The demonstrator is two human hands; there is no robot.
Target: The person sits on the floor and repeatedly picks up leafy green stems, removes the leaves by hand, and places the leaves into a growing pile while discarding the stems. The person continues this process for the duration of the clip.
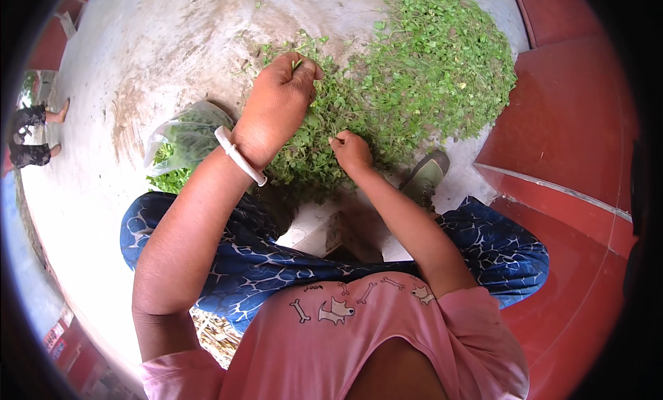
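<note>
A wide heap of cut leafy greens (442,68) lies on the concrete floor, reaching from the far right to between my feet. Raised above its near left part, my left hand (278,96) is closed, and a thin green stem (296,64) shows between thumb and fingers. My right hand (353,153) is low over the near greens, thumb and fingertips pinched together. Whatever is in that pinch is too small to make out. Left of my left wrist, a clear plastic bag (186,134) with greens in it rests on the floor, partly behind my forearm.
My right shoe (429,170) stands at the heap's near edge. Red tiled steps (552,124) rise on the right. Another person's legs (34,134) show at the far left. Dry straw (215,338) lies behind my left elbow. Dirt smears mark the concrete floor (131,68).
</note>
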